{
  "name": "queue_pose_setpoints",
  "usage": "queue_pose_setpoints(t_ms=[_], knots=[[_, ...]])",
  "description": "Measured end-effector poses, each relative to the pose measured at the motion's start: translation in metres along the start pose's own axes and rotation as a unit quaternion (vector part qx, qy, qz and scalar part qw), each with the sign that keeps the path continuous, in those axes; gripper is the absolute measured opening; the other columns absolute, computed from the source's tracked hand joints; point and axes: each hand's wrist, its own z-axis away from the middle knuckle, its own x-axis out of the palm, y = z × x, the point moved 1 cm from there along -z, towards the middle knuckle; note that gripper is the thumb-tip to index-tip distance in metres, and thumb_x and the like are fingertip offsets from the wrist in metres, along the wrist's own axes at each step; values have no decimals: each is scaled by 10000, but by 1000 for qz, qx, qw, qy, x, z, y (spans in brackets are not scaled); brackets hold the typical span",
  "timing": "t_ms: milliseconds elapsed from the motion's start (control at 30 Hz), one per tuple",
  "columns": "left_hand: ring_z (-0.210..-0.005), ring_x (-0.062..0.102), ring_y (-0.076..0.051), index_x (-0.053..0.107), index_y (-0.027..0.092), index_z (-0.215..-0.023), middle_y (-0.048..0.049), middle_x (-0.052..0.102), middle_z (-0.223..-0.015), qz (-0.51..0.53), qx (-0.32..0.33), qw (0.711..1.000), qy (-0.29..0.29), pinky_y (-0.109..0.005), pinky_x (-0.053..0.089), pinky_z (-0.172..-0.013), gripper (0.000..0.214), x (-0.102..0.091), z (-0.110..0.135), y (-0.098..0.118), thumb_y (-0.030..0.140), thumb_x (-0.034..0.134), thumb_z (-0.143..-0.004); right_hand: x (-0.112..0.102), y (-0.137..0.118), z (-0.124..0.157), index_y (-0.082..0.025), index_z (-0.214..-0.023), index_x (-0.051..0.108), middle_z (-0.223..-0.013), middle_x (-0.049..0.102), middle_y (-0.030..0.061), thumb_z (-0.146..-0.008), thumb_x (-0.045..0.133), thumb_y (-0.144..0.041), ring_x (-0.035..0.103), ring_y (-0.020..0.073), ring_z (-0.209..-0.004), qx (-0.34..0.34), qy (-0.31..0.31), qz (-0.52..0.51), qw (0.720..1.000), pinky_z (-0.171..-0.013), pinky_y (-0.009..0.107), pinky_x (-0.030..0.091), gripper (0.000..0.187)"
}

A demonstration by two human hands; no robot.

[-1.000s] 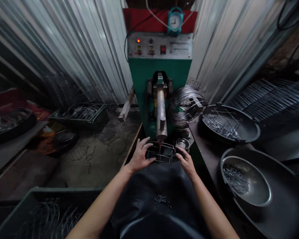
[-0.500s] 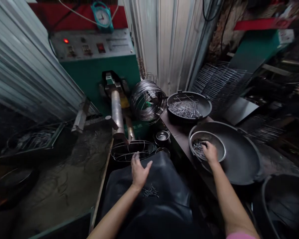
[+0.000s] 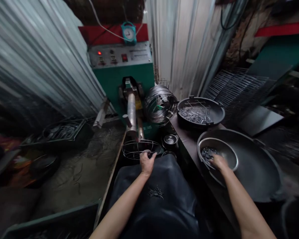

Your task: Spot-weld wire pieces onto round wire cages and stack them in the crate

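Observation:
My left hand [image 3: 147, 164] is at the near rim of a round wire frame [image 3: 131, 154], its thumb and fingers closed on the wire. The frame sits under the copper-coloured electrode tips [image 3: 139, 138] of a green machine. My right hand [image 3: 219, 162] reaches into a metal bowl [image 3: 233, 153], fingers pinched among small bent metal pieces [image 3: 207, 153]; what exactly lies between the fingertips is hidden. The bowl rests inside a large dark pan [image 3: 257, 169]. Across my lap lies a black apron [image 3: 174, 176] bearing a small pile of the same metal pieces [image 3: 156, 192].
Behind the frame stands the green machine [image 3: 107, 76] with a lit red lamp and a blue clock [image 3: 129, 33]. A wire coil [image 3: 160, 104] is beside it. Another pan [image 3: 218, 114] holds wire parts. Wire racks [image 3: 235, 86] lean at right. A bin [image 3: 57, 132] is at left.
My left hand has gone from open above the apron to closed on the wire frame's rim. My right hand has lowered among the bowl's pieces. The view has swung left.

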Motion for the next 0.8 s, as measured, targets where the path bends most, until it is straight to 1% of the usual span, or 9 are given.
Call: queue_pose_setpoints(t_ms=[100, 167, 233, 333, 400, 467, 567, 700, 800], knots=[[-716, 518, -216, 515, 186, -766, -48, 539, -718, 4, 13, 1000, -16, -388, 444, -720, 281, -7, -2, -2, 448, 611, -732, -12, 3, 33, -186, -1126, 619, -964, 681, 130, -832, 517, -318, 641, 258, -873, 13, 17, -17, 1000, -711, 318, 471, 337], [-728, 522, -212, 508, 183, -773, -46, 536, -735, 11, 22, 999, -31, -388, 443, -736, 304, -13, 0, -3, 463, 616, -720, -23, 4, 62, -212, -1153, 599, -1000, 678, 96, -855, 478, -337, 633, 231, -901, 7, 51, -48, 998, -753, 296, 464, 345], [-750, 526, -204, 499, 181, -789, -40, 529, -759, 26, 23, 998, -49, -383, 442, -758, 332, -22, 6, -5, 474, 628, -702, -35, 11, 93, -219, -1114, 618, -998, 684, 78, -846, 487, -332, 637, 226, -891, 29, 78, -56, 995, -744, 284, 464, 319], [-773, 527, -186, 485, 178, -841, -29, 513, -810, 63, -12, 995, -77, -357, 446, -760, 410, -43, 18, -14, 493, 665, -652, -48, 41, 135, -183, -1089, 623, -969, 689, 108, -848, 465, -298, 644, 243, -864, 132, 101, -1, 986, -715, 297, 459, 310], [-744, 527, -169, 471, 179, -843, -11, 499, -797, 93, -61, 990, -88, -331, 450, -728, 452, -58, 23, -21, 496, 695, -612, -48, 65, 158, -154, -1047, 636, -922, 692, 132, -840, 458, -258, 648, 247, -836, 199, 82, 39, 976, -692, 299, 451, 292], [-675, 515, -146, 460, 179, -828, 13, 486, -747, 109, -114, 984, -81, -308, 446, -684, 458, -71, 25, -25, 479, 714, -592, -39, 81, 174, -140, -954, 662, -887, 691, 149, -815, 472, -208, 647, 247, -825, 233, 12, 56, 971, -669, 291, 442, 244], [-610, 488, -118, 444, 179, -811, 34, 479, -703, 149, -163, 974, -46, -280, 432, -637, 447, -82, 21, -25, 443, 725, -586, -11, 83, 186, -150, -816, 677, -872, 690, 141, -769, 517, -150, 648, 237, -827, 230, -92, 44, 968, -648, 272, 437, 167], [-620, 483, -103, 434, 178, -805, 37, 487, -719, 197, -167, 966, -25, -254, 422, -616, 460, -88, 13, -22, 418, 745, -566, 27, 64, 188, -142, -819, 676, -885, 687, 138, -748, 589, -177, 649, 252, -856, 232, -115, 29, 965, -655, 285, 455, 117], [-636, 484, -97, 438, 176, -810, 35, 491, -740, 212, -160, 964, -20, -247, 424, -623, 465, -92, 11, -24, 411, 754, -563, 40, 59, 189, -110, -828, 675, -885, 680, 169, -747, 589, -150, 640, 275, -893, 237, -116, 17, 964, -699, 317, 466, 124]])
